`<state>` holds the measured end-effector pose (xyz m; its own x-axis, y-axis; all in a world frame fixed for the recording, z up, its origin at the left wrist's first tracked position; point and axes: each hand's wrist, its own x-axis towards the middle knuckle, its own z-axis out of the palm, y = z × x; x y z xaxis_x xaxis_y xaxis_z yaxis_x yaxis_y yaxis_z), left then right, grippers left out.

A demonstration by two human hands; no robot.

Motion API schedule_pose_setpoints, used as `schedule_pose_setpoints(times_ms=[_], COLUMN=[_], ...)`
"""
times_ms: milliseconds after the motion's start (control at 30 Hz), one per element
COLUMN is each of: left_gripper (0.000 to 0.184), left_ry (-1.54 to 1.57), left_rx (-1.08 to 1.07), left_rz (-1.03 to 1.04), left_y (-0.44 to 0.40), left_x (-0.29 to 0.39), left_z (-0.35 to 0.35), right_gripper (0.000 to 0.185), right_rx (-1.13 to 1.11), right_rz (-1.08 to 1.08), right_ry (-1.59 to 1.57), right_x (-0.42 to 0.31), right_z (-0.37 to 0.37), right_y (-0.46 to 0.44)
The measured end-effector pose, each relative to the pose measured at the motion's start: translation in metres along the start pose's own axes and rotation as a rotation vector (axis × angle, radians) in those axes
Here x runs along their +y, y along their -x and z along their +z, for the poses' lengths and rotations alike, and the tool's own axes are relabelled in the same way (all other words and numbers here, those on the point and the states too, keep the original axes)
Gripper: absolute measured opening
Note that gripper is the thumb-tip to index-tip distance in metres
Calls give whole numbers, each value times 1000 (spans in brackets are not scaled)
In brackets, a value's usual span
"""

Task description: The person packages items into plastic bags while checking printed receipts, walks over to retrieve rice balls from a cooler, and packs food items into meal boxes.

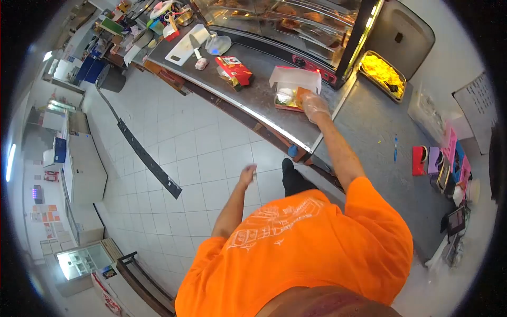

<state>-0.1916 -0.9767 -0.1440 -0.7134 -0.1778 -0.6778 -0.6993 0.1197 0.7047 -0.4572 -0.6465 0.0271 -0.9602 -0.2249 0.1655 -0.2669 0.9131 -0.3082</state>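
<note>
My right hand (317,108), in a clear plastic glove, reaches into an open takeaway box (288,107) on the counter. Its fingers are closed on an orange-brown piece of food (301,96) at the box's right side. A round white item (285,95) lies in the box beside that piece, and the white lid (297,77) stands raised behind. My left hand (247,175) is bare and hangs over the floor, away from the counter. Its fingers are small and blurred, so their closure is unclear.
A lit display case (285,26) stands behind the counter (253,103). Left of the takeaway box are a red carton (235,71) and a white cutting board (185,46) with a knife (196,46). At right are a tray of yellow food (381,71) and a blue pen (395,147).
</note>
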Motion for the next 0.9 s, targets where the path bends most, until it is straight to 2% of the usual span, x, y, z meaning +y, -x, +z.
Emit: schedule_pose_setpoints(times_ms=[33, 67, 133, 167, 233, 267, 300, 367, 467, 500, 600, 667, 733, 767, 867, 900], left_gripper=[46, 43, 40, 40, 41, 44, 48, 52, 55, 48, 42, 39, 39, 37, 34, 34], left_ry=[25, 52, 123, 31, -157, -204, -247, -338, -399, -399, -175, -68, -30, -13, -18, -15], left_rx=[4, 9, 48, 52, 55, -13, -79, -26, -100, -38, -114, -199, -122, -99, -32, -23], left_rz=[111, 232, 189, 337, 628, 599, 570, 802, 598, 604, 618, 509, 563, 508, 289, 306], left_y=[-13, -21, -35, -42, -56, -56, -60, -102, -130, -116, -136, -143, -167, -166, -187, -192], left_x=[31, 70, 123, 143, 181, 214, 241, 250, 275, 291, 274, 249, 191, 174, 97, 70], left_z=[0, 2, 5, 8, 17, 23, 31, 56, 64, 54, 11, -34, -85, -115, -216, -255], right_gripper=[28, 29, 30, 30, 30, 29, 33, 30, 29, 30, 33, 37, 40, 41, 62, 64], right_rx=[-230, -219, -195, -94, -188, -232, -381, -558, -591, -580, -530, -485, -418, -558, -643, -651], right_rz=[34, 48, 71, 30, 61, 76, 111, -14, -28, -24, -4, 7, 25, 44, -2, 62], right_ry=[220, 191, 144, 111, -20, -80, -48, -124, 22, 65, 185, 259, 330, 407, 535, 533], right_x=[-11, -24, -46, -27, -30, -31, -12, 11, -28, -38, -60, -67, -69, -69, -70, -71], right_z=[9, 7, -11, 30, 40, 44, 89, 132, 60, 46, 26, 31, 52, 61, 68, 64], right_y=[-13, -27, -51, -69, -98, -117, -134, -140, -122, -119, -112, -109, -111, -117, -125, -128])
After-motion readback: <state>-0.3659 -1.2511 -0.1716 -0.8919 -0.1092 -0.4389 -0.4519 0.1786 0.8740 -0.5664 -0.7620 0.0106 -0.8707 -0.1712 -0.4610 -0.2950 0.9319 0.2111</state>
